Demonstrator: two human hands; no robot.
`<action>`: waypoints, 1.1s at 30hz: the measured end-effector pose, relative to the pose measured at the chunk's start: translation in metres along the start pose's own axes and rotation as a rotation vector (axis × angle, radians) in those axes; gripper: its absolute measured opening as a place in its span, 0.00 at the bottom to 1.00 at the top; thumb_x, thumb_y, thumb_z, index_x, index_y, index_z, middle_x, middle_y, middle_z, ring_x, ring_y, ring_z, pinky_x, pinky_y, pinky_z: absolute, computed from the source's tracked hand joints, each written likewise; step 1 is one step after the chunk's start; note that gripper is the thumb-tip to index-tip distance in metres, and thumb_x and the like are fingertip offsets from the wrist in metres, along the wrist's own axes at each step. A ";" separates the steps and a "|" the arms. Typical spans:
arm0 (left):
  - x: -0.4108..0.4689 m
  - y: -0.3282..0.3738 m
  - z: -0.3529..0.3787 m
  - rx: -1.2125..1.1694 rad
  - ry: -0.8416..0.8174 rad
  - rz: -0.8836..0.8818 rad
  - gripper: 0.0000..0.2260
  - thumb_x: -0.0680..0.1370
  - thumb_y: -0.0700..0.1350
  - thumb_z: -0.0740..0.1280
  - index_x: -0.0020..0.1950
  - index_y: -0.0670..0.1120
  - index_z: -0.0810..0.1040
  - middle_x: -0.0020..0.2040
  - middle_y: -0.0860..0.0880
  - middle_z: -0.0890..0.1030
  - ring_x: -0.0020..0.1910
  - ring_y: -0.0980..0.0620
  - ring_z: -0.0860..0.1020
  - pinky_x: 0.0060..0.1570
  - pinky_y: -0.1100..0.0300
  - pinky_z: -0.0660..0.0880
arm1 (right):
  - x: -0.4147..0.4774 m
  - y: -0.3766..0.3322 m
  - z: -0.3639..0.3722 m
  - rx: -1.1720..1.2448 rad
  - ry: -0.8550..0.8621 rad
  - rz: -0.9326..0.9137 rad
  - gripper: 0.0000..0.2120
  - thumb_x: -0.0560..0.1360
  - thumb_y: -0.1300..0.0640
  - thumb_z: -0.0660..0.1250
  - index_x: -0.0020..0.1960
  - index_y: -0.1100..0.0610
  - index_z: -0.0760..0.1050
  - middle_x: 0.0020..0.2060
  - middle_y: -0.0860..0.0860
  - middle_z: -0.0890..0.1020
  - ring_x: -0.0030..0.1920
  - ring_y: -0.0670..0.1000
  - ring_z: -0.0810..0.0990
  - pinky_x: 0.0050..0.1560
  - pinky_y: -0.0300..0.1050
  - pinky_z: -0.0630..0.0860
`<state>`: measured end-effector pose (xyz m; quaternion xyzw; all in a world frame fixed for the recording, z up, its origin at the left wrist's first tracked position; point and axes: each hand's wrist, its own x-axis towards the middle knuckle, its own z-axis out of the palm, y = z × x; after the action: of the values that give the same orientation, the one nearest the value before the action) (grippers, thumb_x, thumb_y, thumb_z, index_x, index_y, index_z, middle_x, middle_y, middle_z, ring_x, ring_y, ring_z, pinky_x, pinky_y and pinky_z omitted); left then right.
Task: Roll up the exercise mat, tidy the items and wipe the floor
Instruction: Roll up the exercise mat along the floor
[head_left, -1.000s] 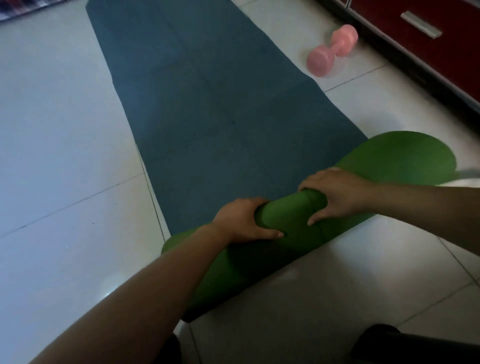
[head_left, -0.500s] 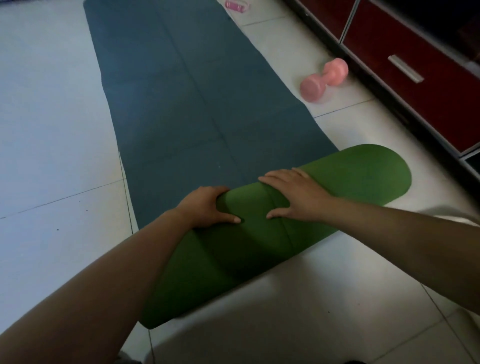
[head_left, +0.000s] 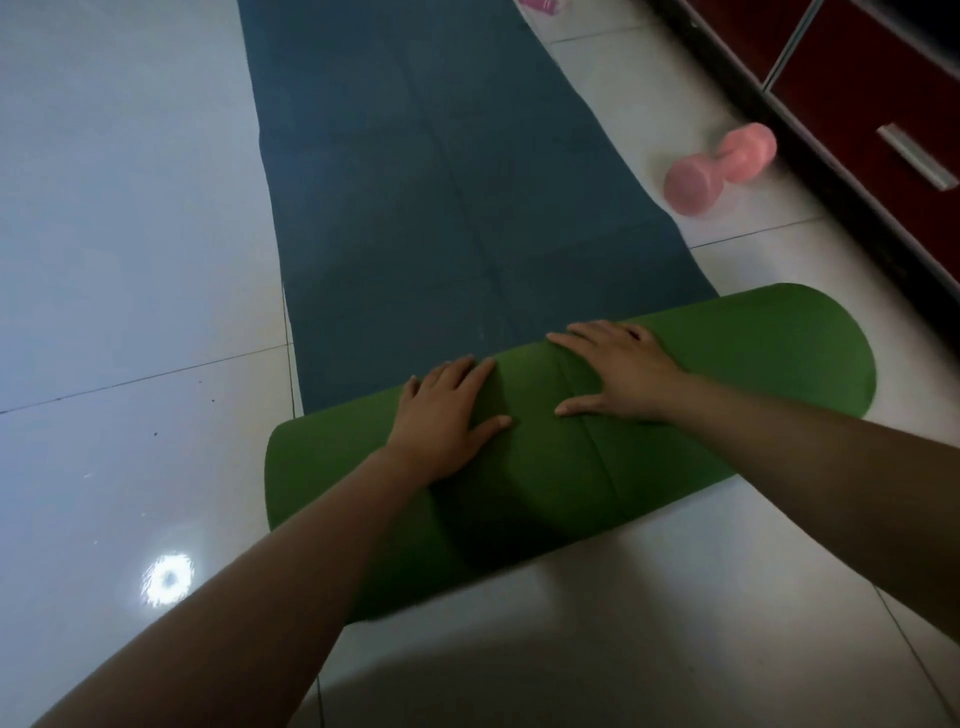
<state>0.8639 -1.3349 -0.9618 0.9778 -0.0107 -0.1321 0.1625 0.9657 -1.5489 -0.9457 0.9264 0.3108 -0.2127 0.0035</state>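
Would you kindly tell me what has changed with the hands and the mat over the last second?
Both hands, left hand and right hand, went from a curled grip on the green roll to lying flat on top, palms down, pushing it forward. The roll has grown. The pink dumbbell stayed beside the mat.

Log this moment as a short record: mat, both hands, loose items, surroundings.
mat: exercise mat, blue side up, near end rolled into a green roll
left hand: flat on the roll, fingers spread
right hand: flat on the roll, fingers spread
loose items: pink dumbbell on floor right of the mat
surroundings: white tile floor, red cabinet at right
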 end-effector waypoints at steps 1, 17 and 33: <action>0.000 -0.002 -0.002 -0.003 -0.027 -0.002 0.35 0.73 0.66 0.60 0.76 0.55 0.52 0.76 0.50 0.58 0.74 0.48 0.58 0.72 0.42 0.54 | 0.000 0.000 -0.002 0.003 -0.008 0.008 0.46 0.66 0.29 0.63 0.76 0.45 0.48 0.75 0.49 0.56 0.74 0.53 0.53 0.71 0.54 0.51; -0.020 0.010 0.005 -0.020 -0.215 0.004 0.34 0.66 0.68 0.68 0.68 0.54 0.68 0.63 0.51 0.74 0.60 0.49 0.74 0.56 0.56 0.71 | -0.041 -0.006 0.011 0.044 -0.100 -0.047 0.38 0.58 0.28 0.70 0.62 0.47 0.69 0.58 0.47 0.77 0.57 0.51 0.75 0.58 0.47 0.70; -0.014 -0.002 -0.007 -0.283 -0.221 -0.073 0.24 0.71 0.65 0.66 0.63 0.56 0.73 0.59 0.53 0.78 0.58 0.51 0.76 0.56 0.55 0.72 | -0.021 0.001 -0.007 0.181 -0.171 -0.024 0.32 0.60 0.31 0.71 0.59 0.44 0.70 0.55 0.46 0.77 0.53 0.50 0.75 0.50 0.44 0.70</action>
<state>0.8525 -1.3305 -0.9528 0.9244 0.0256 -0.2448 0.2914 0.9543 -1.5606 -0.9309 0.8976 0.3000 -0.3180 -0.0561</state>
